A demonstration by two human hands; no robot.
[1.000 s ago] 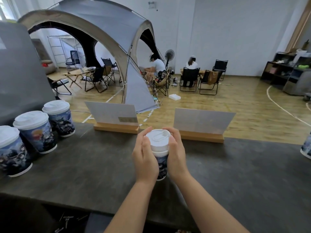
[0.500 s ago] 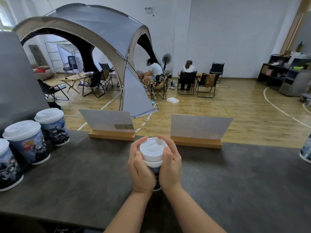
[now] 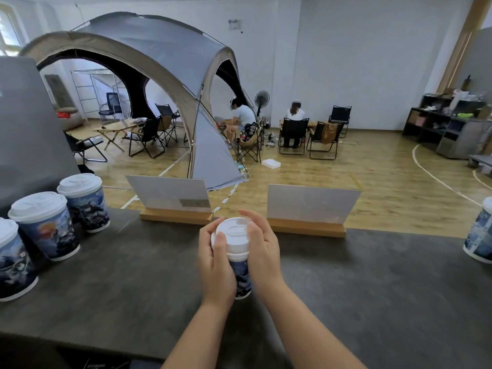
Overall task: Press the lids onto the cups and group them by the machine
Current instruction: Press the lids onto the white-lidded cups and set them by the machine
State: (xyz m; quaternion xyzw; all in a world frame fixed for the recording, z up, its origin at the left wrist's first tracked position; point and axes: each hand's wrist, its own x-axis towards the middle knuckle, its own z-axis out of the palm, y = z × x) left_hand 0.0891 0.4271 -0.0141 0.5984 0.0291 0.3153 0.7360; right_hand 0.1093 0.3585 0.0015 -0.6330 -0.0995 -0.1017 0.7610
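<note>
At the middle of the dark counter (image 3: 372, 302) the cup (image 3: 241, 275) stands upright between both hands, with the white lid (image 3: 233, 234) on top of it. Compared with one second ago the hands have climbed a little on the cup: the left thumb, which lay beside the lid, now presses on its front rim, and the right fingers have come over the far edge of the lid. The cup itself has stayed at about the same place on the counter; the view has mostly tilted. I judge from this that the lid is being pressed down around its rim, and that the sealing is near its end, but whether the lid has fully snapped on I cannot tell.

The left hand (image 3: 215, 265) wraps the left side of the cup, fingers curled behind it and the thumb on the lid. The right hand (image 3: 262, 251) holds the right side, its fingers bent over the lid top. Both forearms come up from the lower edge of the view and meet at the cup.

Three lidded cups (image 3: 45, 225) already stand together at the left, near the grey machine (image 3: 29, 123). One more cup (image 3: 480, 235) waits at the far right edge. After sealing, this cup should probably go left to join the group.
</note>
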